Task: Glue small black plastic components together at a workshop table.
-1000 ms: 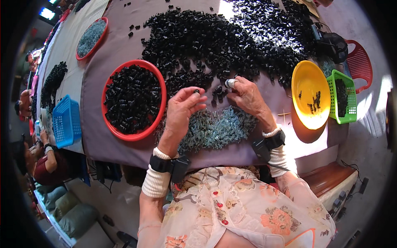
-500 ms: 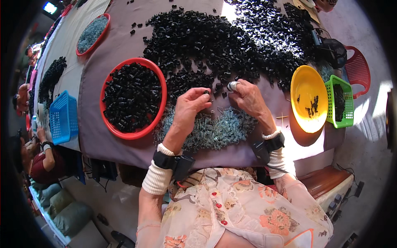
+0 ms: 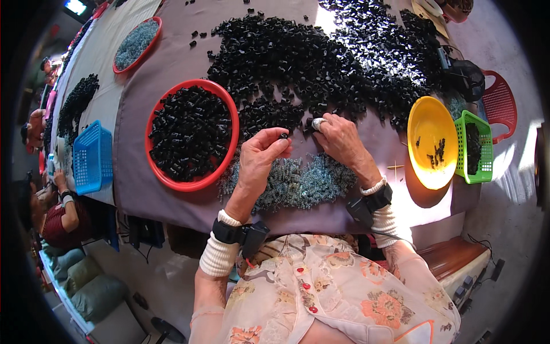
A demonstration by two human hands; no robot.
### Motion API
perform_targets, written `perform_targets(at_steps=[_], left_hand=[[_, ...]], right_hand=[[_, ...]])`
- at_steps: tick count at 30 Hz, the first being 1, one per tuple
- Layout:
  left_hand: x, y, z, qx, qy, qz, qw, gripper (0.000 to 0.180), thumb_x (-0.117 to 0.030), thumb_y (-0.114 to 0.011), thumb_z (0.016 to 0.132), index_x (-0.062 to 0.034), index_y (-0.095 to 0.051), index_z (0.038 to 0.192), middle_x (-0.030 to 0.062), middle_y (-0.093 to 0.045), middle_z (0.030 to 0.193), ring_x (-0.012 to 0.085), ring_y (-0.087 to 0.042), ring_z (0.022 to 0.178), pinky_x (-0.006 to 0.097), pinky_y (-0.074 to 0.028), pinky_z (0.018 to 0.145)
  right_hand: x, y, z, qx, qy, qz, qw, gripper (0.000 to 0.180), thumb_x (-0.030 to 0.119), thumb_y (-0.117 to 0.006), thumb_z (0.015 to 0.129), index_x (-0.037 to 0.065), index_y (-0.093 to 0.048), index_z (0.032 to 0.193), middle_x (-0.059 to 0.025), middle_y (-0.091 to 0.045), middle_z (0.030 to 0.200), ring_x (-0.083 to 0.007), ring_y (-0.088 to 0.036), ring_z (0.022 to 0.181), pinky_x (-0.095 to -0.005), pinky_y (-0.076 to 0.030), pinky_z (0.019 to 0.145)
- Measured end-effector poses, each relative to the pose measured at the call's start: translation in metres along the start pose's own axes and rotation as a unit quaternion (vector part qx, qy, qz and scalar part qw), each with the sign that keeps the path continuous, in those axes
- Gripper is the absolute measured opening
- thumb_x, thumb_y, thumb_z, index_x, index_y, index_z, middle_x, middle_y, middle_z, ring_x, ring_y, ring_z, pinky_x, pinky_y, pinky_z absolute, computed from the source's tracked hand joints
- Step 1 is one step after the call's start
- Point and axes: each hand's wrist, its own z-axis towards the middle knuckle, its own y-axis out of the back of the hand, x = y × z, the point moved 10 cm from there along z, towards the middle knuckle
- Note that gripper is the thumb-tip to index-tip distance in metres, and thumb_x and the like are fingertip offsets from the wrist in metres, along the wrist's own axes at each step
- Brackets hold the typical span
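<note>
Between thumb and forefinger, my left hand (image 3: 260, 157) pinches a small black plastic part (image 3: 283, 136). My right hand (image 3: 342, 140), with white wrapping on a finger, reaches the near edge of the loose black parts (image 3: 286, 54); its fingers close at another small black piece (image 3: 310, 125), mostly hidden by the fingertips. Below and between both hands lies a heap of small metal springs (image 3: 303, 182). Left of my left hand stands a red basin (image 3: 235, 123) full of black parts.
To the right are a yellow bowl (image 3: 424, 166) with a few black pieces, a green basket (image 3: 486, 150) and a small black fan (image 3: 465, 79). A blue basket (image 3: 91, 157), another red bowl (image 3: 158, 34) of springs and another person's arm (image 3: 67, 209) are at the left.
The whole view has shifted slightly. My left hand still pinches the black part, and my right hand has moved slightly toward the black pieces at the heap's near edge.
</note>
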Motion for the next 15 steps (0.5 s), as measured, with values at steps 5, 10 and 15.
perform_targets(at_steps=[5,10,15], left_hand=[[0.0,0.004,0.0,-0.005,0.001,0.01,1.0,0.021,-0.007,-0.061,0.086,0.0006,-0.061,0.106,0.0072,-0.065,0.09,0.0125,-0.062,0.076,0.026,-0.053,0.072],[-0.002,0.0,0.0,-0.007,0.005,0.002,1.0,0.023,-0.008,-0.063,0.085,0.0011,-0.061,0.106,0.0072,-0.065,0.087,0.0121,-0.062,0.074,0.025,-0.053,0.069],[0.0,-0.007,-0.002,0.008,0.022,-0.015,1.0,0.022,-0.008,-0.06,0.087,0.0006,-0.06,0.108,0.0093,-0.065,0.09,0.0147,-0.063,0.078,0.027,-0.053,0.072]], right_hand=[[0.007,0.002,0.005,0.025,0.006,0.01,1.0,0.016,0.011,-0.067,0.071,0.005,-0.057,0.082,-0.009,-0.054,0.078,-0.0286,-0.057,0.076,-0.0383,-0.047,0.065],[0.002,-0.014,0.008,0.059,0.007,-0.014,0.998,0.017,0.013,-0.066,0.07,0.003,-0.055,0.078,-0.0112,-0.056,0.078,-0.0304,-0.057,0.076,-0.0403,-0.047,0.066],[-0.004,-0.007,0.005,0.046,-0.006,-0.001,0.999,0.016,0.013,-0.064,0.07,0.003,-0.055,0.077,-0.0123,-0.058,0.076,-0.0308,-0.058,0.074,-0.0402,-0.046,0.065]])
